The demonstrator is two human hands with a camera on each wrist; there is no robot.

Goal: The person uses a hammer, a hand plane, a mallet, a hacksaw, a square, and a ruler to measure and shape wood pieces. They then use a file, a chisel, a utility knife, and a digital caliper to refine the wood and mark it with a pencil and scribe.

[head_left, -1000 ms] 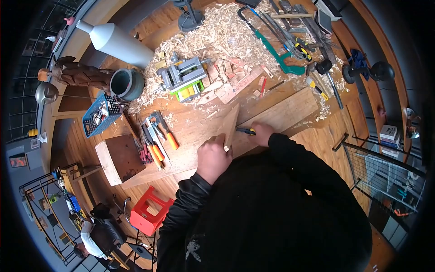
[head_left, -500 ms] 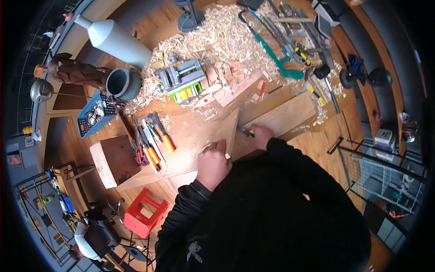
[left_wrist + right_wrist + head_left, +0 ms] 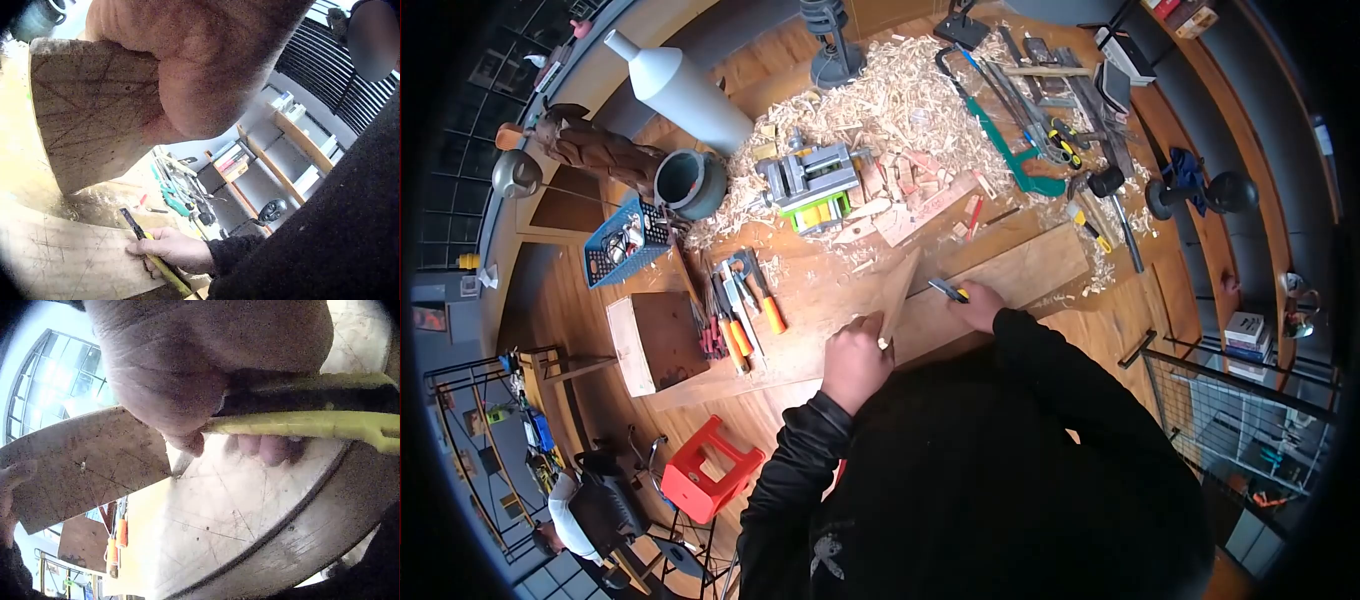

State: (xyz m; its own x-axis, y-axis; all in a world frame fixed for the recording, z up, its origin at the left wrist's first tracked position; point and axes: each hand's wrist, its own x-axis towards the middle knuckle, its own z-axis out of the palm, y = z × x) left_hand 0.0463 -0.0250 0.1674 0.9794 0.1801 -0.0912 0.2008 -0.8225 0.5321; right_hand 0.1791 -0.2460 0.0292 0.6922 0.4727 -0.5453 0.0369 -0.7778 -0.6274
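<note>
My left hand grips the near end of a thin wooden board, which stands tilted on its edge. Scribed or pencilled lines cross its broad face in the left wrist view. In my right hand is a yellow and black utility knife, its blade out and pointing toward the held board, with a gap between them. Beneath the right hand, a longer flat board lies along the table's near edge. Dark lines mark its surface in the right wrist view.
Beyond the boards sit a grey vise, wood offcuts and a heap of shavings. Orange-handled tools lie left, near a blue basket. A green-handled saw and a hammer lie right. A red stool stands below the table.
The knife has drawn back slightly from the held board, and more of its blade shows. My left hand keeps its grip on the board. The head view has shifted a little.
</note>
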